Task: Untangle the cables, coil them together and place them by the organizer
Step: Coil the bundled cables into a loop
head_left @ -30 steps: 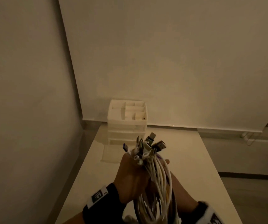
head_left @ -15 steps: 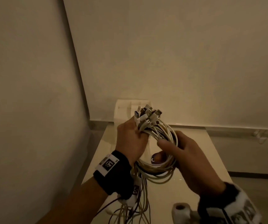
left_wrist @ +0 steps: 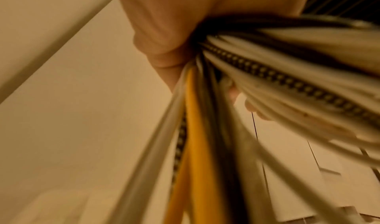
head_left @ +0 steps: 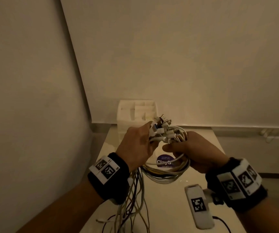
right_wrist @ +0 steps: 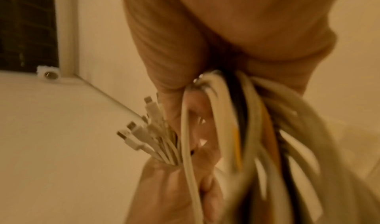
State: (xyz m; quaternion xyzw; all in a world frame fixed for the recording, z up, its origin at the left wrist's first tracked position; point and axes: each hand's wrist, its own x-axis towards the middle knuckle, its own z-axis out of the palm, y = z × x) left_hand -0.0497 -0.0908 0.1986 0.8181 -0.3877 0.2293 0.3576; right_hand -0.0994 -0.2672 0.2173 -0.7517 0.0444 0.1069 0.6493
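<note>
Now, cables (head_left: 166,172): a mixed bunch, mostly white, with one yellow and some dark or braided strands, held in the air at frame centre, above the tabletop (head_left: 162,207) and in front of the organizer (head_left: 132,113).
Plug ends (head_left: 163,128): fanned together at the top of the bunch, small hard white and metal tips.
Loop: one turn hangs curved between the hands; the loose tails (head_left: 132,207) drop toward lower centre and trail onto the tabletop.
Left hand (head_left: 138,147): fingers curled round the bunch just below the plugs, gripping it.
Right hand (head_left: 194,152): closed round the side of the loop, thumb pointing left.
Handling: light, limp and smooth-jacketed, I judge; strands could slide past one another, so the grip belongs near the plugs and across all strands at once. The braided one likely has more friction.
Risk: tails may snag or re-tangle while being wound.
Progress: coiling appears begun, with much length left.
Organizer: white plastic box with open compartments, against the wall in the upper middle.
Tabletop: pale, glossy; a round purple sticker (head_left: 165,161) shows through the loop.
Wrist bands: black, with printed markers.
</note>
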